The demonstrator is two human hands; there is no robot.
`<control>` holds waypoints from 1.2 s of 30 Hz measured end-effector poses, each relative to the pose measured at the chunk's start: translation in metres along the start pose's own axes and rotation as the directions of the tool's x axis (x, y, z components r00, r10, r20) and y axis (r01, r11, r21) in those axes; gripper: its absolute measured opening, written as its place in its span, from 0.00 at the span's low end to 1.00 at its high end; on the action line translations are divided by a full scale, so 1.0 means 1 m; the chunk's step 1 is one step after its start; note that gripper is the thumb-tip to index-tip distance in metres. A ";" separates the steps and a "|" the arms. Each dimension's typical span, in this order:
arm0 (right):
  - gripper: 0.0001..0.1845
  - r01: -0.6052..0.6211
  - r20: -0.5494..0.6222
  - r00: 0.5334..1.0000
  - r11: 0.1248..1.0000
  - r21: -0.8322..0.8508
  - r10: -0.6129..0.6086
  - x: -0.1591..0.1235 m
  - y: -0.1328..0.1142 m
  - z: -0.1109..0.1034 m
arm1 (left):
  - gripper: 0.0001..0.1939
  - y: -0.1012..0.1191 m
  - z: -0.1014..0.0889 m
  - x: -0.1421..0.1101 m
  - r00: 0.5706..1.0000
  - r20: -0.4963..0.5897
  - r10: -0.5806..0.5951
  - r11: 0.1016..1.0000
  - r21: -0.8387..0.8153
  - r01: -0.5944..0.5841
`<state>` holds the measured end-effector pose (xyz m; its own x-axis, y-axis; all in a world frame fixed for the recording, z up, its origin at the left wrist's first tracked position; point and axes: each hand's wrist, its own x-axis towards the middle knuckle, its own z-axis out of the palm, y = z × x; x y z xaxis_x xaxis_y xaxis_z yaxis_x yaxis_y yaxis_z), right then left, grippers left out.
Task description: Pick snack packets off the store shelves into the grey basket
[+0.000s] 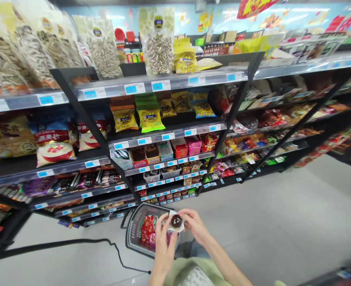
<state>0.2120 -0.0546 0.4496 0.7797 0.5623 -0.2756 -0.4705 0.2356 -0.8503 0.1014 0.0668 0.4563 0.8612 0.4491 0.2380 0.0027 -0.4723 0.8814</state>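
Note:
Both my hands hold a small clear packet with a round dark brown item point(176, 222) inside, low in the middle of the view. My left hand point(163, 243) grips its left side with fingers curled. My right hand point(195, 225) pinches its right side. The packet hovers just above a dark grey shopping basket point(134, 230) on the floor, which holds red snack packets point(148, 231).
Dark metal shelves point(163, 137) full of snack bags, seed packs and small boxes run from left to far right, with blue price tags along their edges. A black cable point(74, 242) lies across the grey floor on the left. Open floor stretches to the right.

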 end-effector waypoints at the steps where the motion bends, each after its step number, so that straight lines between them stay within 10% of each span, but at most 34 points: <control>1: 0.17 0.009 0.016 1.000 1.000 -0.008 -0.009 -0.002 -0.011 0.001 | 0.22 0.004 0.000 0.003 0.999 0.001 0.032 0.999 0.022 -0.032; 6: 0.23 0.069 0.191 0.980 0.995 -0.072 -0.054 -0.011 -0.050 0.003 | 0.20 0.008 0.002 0.017 0.995 -0.089 -0.047 0.997 0.055 0.052; 16: 0.17 0.248 -0.156 0.931 0.884 -0.397 -0.331 -0.031 -0.024 -0.032 | 0.30 0.022 0.038 0.002 0.917 0.250 -0.311 0.834 -0.391 0.389; 20: 0.17 0.337 -0.129 0.895 0.838 -0.429 -0.427 -0.021 -0.040 -0.028 | 0.31 0.032 0.044 -0.009 0.904 0.288 -0.316 0.760 -0.493 0.423; 29: 0.23 0.105 -0.070 0.991 0.979 -0.178 -0.118 0.006 -0.021 0.004 | 0.43 0.017 0.050 -0.013 0.819 0.170 -0.547 0.439 -0.775 0.454; 36: 0.24 -0.009 -0.036 0.999 0.987 -0.163 0.003 0.013 -0.015 -0.010 | 0.45 -0.010 0.054 -0.004 0.810 0.100 -0.578 0.474 -0.767 0.433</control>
<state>0.2330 -0.0585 0.4543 0.7927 0.5340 -0.2941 -0.4037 0.0983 -0.9096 0.1256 0.0290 0.4250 0.7466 0.5608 -0.3579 -0.0152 0.5522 0.8336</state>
